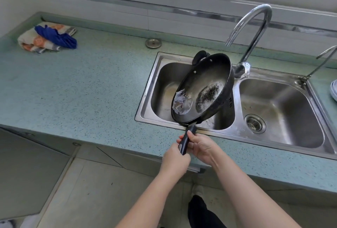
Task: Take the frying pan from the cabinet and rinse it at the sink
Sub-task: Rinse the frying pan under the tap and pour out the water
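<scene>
We hold the frying pan [202,89] tilted over the sink [255,139].
Both the left hand [175,158] and the right hand [200,147] grip its handle [187,140] at the sink's near rim.

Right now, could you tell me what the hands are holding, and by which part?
Both the left hand and right hand grip the frying pan by its handle.

Both forearms reach forward, left grip [174,157] and right grip [201,147] curled round the pan handle [184,143].
</scene>
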A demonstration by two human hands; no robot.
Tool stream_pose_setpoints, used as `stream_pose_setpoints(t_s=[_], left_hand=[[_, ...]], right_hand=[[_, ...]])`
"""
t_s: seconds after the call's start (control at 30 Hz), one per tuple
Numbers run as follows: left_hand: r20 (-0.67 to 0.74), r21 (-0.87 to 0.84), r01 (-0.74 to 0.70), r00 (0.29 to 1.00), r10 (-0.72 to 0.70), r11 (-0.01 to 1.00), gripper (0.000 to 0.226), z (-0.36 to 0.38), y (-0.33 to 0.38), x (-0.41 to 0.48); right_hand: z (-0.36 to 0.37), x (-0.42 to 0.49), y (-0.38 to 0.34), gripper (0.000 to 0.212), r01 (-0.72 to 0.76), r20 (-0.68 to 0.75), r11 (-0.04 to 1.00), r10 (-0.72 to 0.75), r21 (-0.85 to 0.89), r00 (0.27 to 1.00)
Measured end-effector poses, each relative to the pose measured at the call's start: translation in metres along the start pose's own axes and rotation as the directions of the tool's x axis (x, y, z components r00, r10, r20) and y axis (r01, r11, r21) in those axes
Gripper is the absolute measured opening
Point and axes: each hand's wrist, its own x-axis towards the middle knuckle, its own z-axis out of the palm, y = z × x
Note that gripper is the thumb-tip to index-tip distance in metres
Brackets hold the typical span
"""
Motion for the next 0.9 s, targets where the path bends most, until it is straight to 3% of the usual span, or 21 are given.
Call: stream_pose_setpoints(t_s=[0.1, 0.23, 0.9], left_hand=[[0.037, -0.142, -0.011, 0.999, 0.016, 0.990, 0.025, -0.005, 0.002, -0.003], [0.091, -0.253, 0.012, 0.996, 0.012, 0.967, 0.035, -0.007, 0.007, -0.009], [0.250, -0.502, 0.112, 0.968, 0.020, 0.858, 0.019, 0.003, 0.007, -0.013]], right_hand=[[-0.001, -0.002, -0.003, 0.022, 0.034, 0.011, 0.999, -0.033, -0.040, 0.999], [-0.004, -0.004, -0.005, 0.022, 0.055, 0.023, 0.996, -0.053, -0.071, 0.998], [-0.010, -0.017, -0.017, 0.020, 0.097, -0.015, 0.963, -0.104, -0.251, 0.994]])
